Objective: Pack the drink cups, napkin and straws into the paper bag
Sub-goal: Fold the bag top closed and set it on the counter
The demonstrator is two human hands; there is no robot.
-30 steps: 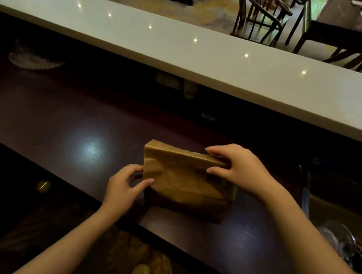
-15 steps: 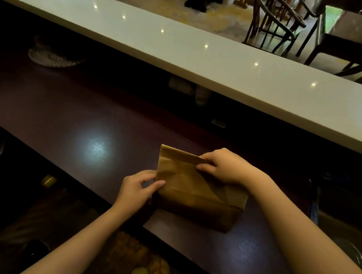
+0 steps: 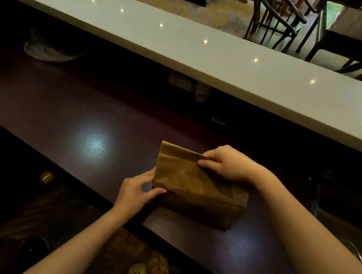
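Near counter edge (image 3: 184, 247): held bag (image 3: 195, 191) (folded)

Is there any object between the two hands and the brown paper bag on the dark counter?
Nothing visible. The left hand touches the lower left corner of the brown paper bag, and the right hand pinches its folded top edge. The dark wooden counter around the bag shows no obstacle.
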